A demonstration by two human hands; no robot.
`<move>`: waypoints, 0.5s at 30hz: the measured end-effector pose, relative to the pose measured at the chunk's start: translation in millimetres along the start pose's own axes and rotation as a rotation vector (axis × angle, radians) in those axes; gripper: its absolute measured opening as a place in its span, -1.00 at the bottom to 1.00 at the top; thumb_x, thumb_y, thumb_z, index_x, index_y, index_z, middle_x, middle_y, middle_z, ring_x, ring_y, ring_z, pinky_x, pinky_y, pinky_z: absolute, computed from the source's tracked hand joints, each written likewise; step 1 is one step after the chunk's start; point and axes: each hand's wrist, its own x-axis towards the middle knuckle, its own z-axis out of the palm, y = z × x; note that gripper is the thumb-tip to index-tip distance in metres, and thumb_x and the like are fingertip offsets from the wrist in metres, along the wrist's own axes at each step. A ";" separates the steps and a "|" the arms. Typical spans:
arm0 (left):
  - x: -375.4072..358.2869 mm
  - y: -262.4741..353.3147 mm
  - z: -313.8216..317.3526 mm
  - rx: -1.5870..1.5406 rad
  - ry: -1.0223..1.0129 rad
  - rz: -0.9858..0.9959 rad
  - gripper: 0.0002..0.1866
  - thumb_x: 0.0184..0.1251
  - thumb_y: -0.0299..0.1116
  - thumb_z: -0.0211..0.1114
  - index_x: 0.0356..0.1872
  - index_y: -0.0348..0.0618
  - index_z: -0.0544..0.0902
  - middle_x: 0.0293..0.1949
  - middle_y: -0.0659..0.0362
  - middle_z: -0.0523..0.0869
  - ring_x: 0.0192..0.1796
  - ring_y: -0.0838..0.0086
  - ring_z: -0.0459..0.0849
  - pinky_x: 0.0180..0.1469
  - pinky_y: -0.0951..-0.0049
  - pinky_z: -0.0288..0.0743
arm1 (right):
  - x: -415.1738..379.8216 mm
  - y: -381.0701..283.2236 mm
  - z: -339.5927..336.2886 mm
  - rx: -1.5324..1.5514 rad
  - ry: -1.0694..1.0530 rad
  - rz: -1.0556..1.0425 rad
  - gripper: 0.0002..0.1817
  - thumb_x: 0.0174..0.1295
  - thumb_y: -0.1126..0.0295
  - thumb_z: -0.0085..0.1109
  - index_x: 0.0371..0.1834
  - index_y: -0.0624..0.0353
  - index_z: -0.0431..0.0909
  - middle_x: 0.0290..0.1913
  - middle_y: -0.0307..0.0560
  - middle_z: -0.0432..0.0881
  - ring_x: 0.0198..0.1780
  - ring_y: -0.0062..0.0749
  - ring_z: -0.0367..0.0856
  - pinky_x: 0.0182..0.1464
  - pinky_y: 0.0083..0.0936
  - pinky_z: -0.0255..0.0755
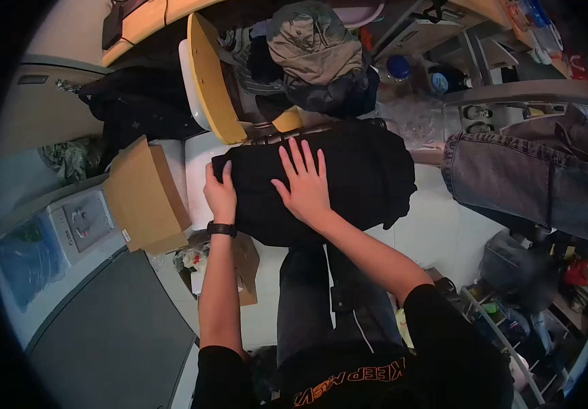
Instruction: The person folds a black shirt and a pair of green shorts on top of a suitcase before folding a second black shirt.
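Observation:
A black folded cloth, seemingly a garment point(365, 174), lies across in front of me, above my knees. My left hand point(221, 194), with a dark band at the wrist, grips its left edge, thumb on top. My right hand point(305, 184) rests flat on the upper face of the cloth, fingers spread and pointing away from me. What supports the cloth is mostly hidden beneath it.
A yellow-backed chair point(213, 82) stands beyond the cloth, near a pile of clothes point(318, 51). An opened cardboard box point(145, 198) is at left. Jeans point(505, 170) hang at right, above a cluttered rack point(512, 347).

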 end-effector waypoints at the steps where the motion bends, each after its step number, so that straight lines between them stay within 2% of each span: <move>1: 2.8 -1.6 -5.8 0.038 0.024 0.036 -0.61 0.53 -0.10 0.33 0.06 -0.26 0.61 -0.20 -0.14 0.80 -0.14 -0.08 0.78 -0.10 0.14 0.60 | 2.2 0.1 0.5 -0.008 0.003 0.020 -0.22 0.42 0.04 0.16 0.65 0.05 0.19 0.69 0.03 0.09 0.70 -0.03 -0.01 0.64 0.10 -0.18; 2: 8.7 -6.5 -12.3 -0.063 -0.027 0.008 -0.61 0.53 -0.10 0.33 0.04 -0.27 0.62 -0.20 -0.12 0.80 -0.16 -0.02 0.78 -0.09 0.17 0.60 | 5.2 4.1 -2.5 -0.009 -0.003 0.018 -0.22 0.43 0.02 0.15 0.65 0.05 0.18 0.69 0.02 0.09 0.70 -0.07 0.00 0.65 0.08 -0.19; 5: 8.1 21.5 -37.9 0.024 0.010 0.044 -0.56 0.50 -0.10 0.36 0.06 -0.34 0.64 -0.11 -0.11 0.80 -0.07 0.13 0.78 0.03 0.23 0.59 | 4.9 29.6 -17.4 -0.058 -0.017 -0.008 -0.23 0.46 0.00 0.11 0.66 0.05 0.17 0.69 -0.01 0.09 0.69 -0.13 0.02 0.66 0.04 -0.19; 9: 10.6 -15.2 -48.5 0.000 0.030 0.027 -0.40 0.43 -0.05 0.44 0.18 -0.44 0.61 -0.07 -0.15 0.79 -0.05 0.18 0.75 0.10 0.26 0.57 | -5.3 69.2 -53.6 -0.183 -0.095 -0.061 -0.22 0.45 0.00 0.12 0.66 0.05 0.17 0.68 -0.03 0.11 0.68 -0.11 0.06 0.65 0.05 -0.15; 11: 11.0 -20.5 -54.0 -0.009 0.031 0.002 -0.41 0.43 -0.05 0.44 0.17 -0.45 0.61 -0.07 -0.15 0.79 -0.06 0.21 0.75 0.09 0.27 0.57 | -7.9 101.4 -62.7 -0.012 -0.007 -0.027 -0.24 0.46 0.03 0.11 0.66 0.00 0.16 0.69 -0.06 0.12 0.68 -0.10 0.07 0.66 -0.04 -0.13; 13: 12.2 -16.5 -59.4 -0.018 0.034 -0.024 -0.41 0.43 -0.05 0.44 0.16 -0.46 0.61 -0.08 -0.15 0.79 -0.06 0.23 0.74 0.09 0.28 0.57 | -3.6 123.8 -79.6 -0.086 -0.099 -0.094 -0.25 0.47 0.04 0.08 0.67 0.00 0.15 0.69 -0.08 0.12 0.69 -0.12 0.04 0.67 -0.07 -0.15; 15: 12.5 -5.5 -64.3 0.006 0.031 0.045 -0.45 0.44 -0.06 0.43 0.09 -0.46 0.62 -0.12 -0.12 0.79 -0.10 0.29 0.74 0.05 0.31 0.58 | 3.7 132.3 -80.2 -0.157 -0.109 -0.117 -0.27 0.50 0.04 0.05 0.67 -0.02 0.15 0.70 -0.10 0.09 0.71 -0.15 0.00 0.68 -0.04 -0.21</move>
